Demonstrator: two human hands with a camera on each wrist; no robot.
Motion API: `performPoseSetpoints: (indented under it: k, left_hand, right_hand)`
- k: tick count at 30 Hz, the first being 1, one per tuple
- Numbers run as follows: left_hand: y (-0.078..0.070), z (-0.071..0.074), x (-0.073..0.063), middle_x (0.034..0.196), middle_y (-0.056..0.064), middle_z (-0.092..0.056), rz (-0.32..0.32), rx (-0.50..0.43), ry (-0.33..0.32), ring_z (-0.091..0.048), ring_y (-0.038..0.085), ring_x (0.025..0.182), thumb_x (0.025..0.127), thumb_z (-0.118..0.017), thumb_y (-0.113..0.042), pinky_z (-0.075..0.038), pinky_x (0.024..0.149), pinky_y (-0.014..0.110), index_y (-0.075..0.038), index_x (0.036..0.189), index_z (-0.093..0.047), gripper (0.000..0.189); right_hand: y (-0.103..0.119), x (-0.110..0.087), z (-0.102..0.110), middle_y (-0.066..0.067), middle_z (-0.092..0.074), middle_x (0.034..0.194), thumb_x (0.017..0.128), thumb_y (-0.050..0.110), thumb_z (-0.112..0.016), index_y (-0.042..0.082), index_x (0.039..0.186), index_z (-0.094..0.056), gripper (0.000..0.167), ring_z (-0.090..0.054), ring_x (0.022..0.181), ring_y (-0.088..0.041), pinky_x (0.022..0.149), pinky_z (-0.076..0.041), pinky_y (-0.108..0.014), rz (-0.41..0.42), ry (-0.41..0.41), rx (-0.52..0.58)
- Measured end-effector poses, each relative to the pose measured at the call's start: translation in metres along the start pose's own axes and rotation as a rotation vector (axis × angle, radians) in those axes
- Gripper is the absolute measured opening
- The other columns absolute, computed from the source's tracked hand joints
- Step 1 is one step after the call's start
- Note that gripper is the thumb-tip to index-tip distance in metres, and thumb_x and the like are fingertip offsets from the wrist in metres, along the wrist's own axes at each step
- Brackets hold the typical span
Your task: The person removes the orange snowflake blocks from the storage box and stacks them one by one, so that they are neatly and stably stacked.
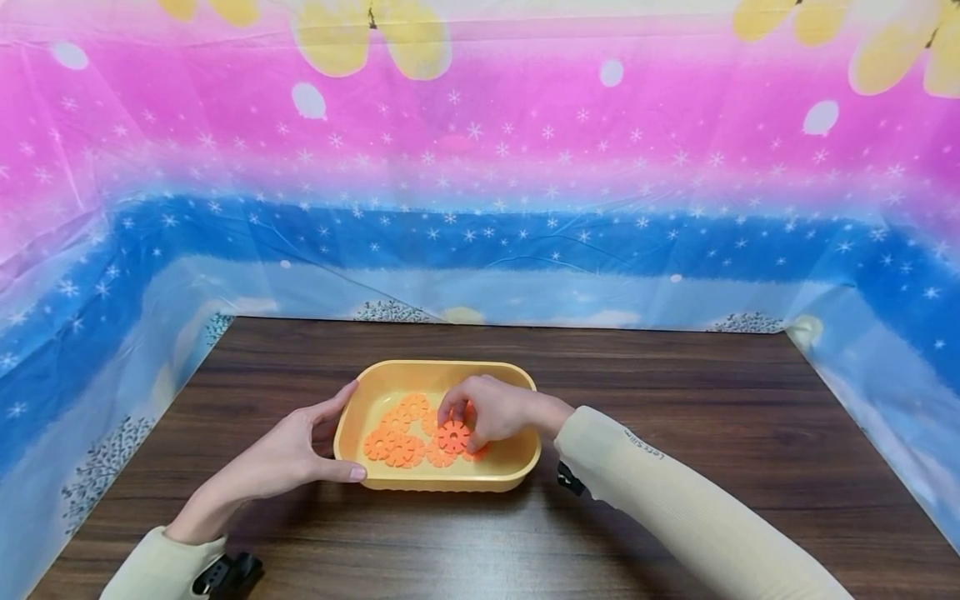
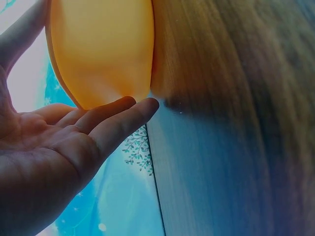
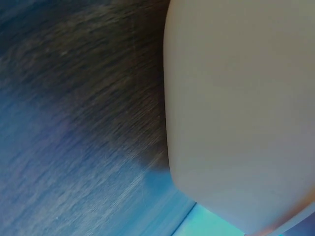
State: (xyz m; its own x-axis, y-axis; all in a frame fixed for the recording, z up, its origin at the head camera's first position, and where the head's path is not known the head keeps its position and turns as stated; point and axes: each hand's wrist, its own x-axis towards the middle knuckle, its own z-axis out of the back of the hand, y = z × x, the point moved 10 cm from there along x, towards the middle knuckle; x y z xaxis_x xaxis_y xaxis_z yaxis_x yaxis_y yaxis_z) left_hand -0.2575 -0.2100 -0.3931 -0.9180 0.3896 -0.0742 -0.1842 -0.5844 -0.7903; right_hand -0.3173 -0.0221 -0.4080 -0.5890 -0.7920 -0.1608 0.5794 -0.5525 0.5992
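Note:
A yellow plastic basin (image 1: 438,483) stands on the wooden table, with several flat orange notched discs (image 1: 405,450), like snowflake building pieces, lying in it. My left hand (image 1: 288,450) holds the basin's left end, thumb at the front corner and fingers along the far side. In the left wrist view its fingers (image 2: 123,123) lie against the basin's outer wall (image 2: 103,49). My right hand (image 1: 495,412) reaches over the right rim and pinches a redder orange disc (image 1: 453,437) between thumb and fingers. The right wrist view shows the basin's wall (image 3: 236,108), with that hand hidden.
Dark wood-grain tabletop (image 1: 645,392) surrounds the basin. Behind and on both sides hangs a pink and blue cloth (image 1: 480,233) with snowflake prints. Each wrist carries a small black device (image 1: 228,575) near the cream sleeve.

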Motion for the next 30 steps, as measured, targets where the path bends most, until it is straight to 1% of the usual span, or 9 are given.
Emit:
performPoseSetpoints:
  k: [1, 2, 7, 10, 14, 16, 20, 24, 30]
  left_hand:
    - [0.000, 0.000, 0.000, 0.162, 0.026, -0.037, 0.001, 0.013, -0.004, -0.038, 0.042, 0.148, 0.081, -0.091, -0.035, -0.044, 0.111, 0.058, -0.006, 0.167, -0.018, 0.117]
    - [0.000, 0.000, 0.000, 0.162, 0.027, -0.037, 0.003, 0.012, -0.003, -0.038, 0.042, 0.148, 0.081, -0.091, -0.035, -0.044, 0.110, 0.059, -0.007, 0.167, -0.017, 0.117]
    - [0.000, 0.000, 0.000, 0.162, 0.026, -0.037, 0.003, 0.009, 0.000, -0.040, 0.041, 0.147, 0.081, -0.091, -0.035, -0.045, 0.110, 0.056, -0.007, 0.167, -0.017, 0.117]
    - [0.001, -0.001, 0.001, 0.163, 0.028, -0.035, 0.006, -0.031, 0.013, -0.048, 0.038, 0.142, 0.081, -0.092, -0.032, -0.051, 0.105, 0.046, -0.007, 0.167, -0.016, 0.117]
    - [0.003, -0.005, 0.001, 0.164, 0.031, -0.030, 0.013, -0.123, 0.040, -0.057, 0.039, 0.134, 0.083, -0.091, -0.025, -0.058, 0.093, 0.030, -0.006, 0.167, -0.012, 0.117]
    - [0.003, -0.006, 0.001, 0.164, 0.032, -0.028, 0.016, -0.150, 0.049, -0.057, 0.040, 0.134, 0.083, -0.090, -0.024, -0.058, 0.091, 0.026, -0.006, 0.168, -0.012, 0.117]
    - [0.003, -0.007, 0.001, 0.165, 0.032, -0.027, 0.023, -0.162, 0.052, -0.056, 0.042, 0.135, 0.084, -0.090, -0.024, -0.059, 0.090, 0.028, -0.007, 0.168, -0.011, 0.116]
    - [0.004, -0.006, 0.001, 0.165, 0.032, -0.028, 0.022, -0.157, 0.050, -0.057, 0.042, 0.134, 0.084, -0.090, -0.023, -0.060, 0.090, 0.029, -0.006, 0.168, -0.011, 0.116]
    - [0.003, -0.006, 0.002, 0.165, 0.032, -0.025, 0.024, -0.148, 0.051, -0.054, 0.043, 0.136, 0.083, -0.090, -0.024, -0.060, 0.092, 0.030, -0.005, 0.167, -0.011, 0.117]
  right_hand:
    - [0.000, 0.000, 0.000, 0.002, -0.067, 0.095, 0.074, -0.003, -0.091, 0.015, 0.111, -0.076, 0.043, -0.059, 0.091, -0.017, 0.080, -0.049, -0.024, 0.002, -0.002, 0.003]
    - [0.000, 0.000, 0.000, 0.002, -0.067, 0.094, 0.074, -0.003, -0.090, 0.014, 0.111, -0.077, 0.043, -0.059, 0.091, -0.017, 0.080, -0.049, -0.024, 0.002, -0.003, 0.006]
    - [0.001, -0.001, 0.004, 0.002, -0.068, 0.094, 0.074, -0.004, -0.090, 0.013, 0.110, -0.078, 0.042, -0.060, 0.090, -0.017, 0.080, -0.051, -0.025, 0.006, -0.021, 0.038]
    - [0.003, -0.001, 0.007, 0.003, -0.069, 0.095, 0.074, -0.004, -0.089, 0.011, 0.110, -0.079, 0.041, -0.061, 0.091, -0.019, 0.079, -0.052, -0.025, 0.014, -0.032, 0.061]
    - [0.006, -0.004, 0.012, 0.003, -0.070, 0.095, 0.076, -0.005, -0.087, 0.009, 0.112, -0.079, 0.039, -0.062, 0.089, -0.022, 0.076, -0.052, -0.025, 0.020, -0.043, 0.106]
    - [0.007, -0.006, 0.014, 0.002, -0.070, 0.095, 0.078, -0.004, -0.087, 0.008, 0.113, -0.078, 0.038, -0.061, 0.086, -0.024, 0.073, -0.051, -0.025, 0.017, -0.047, 0.132]
    - [0.012, -0.009, 0.017, 0.002, -0.069, 0.093, 0.080, 0.000, -0.087, 0.008, 0.115, -0.078, 0.037, -0.058, 0.077, -0.026, 0.067, -0.049, -0.025, 0.038, -0.055, 0.176]
    - [0.018, -0.014, 0.022, 0.002, -0.069, 0.094, 0.081, 0.003, -0.088, 0.008, 0.118, -0.078, 0.038, -0.055, 0.073, -0.029, 0.063, -0.046, -0.024, 0.069, -0.076, 0.203]
    - [0.013, -0.028, 0.033, 0.002, -0.071, 0.098, 0.081, 0.008, -0.090, 0.012, 0.117, -0.078, 0.039, -0.047, 0.066, -0.027, 0.058, -0.038, -0.023, 0.056, -0.140, 0.245]
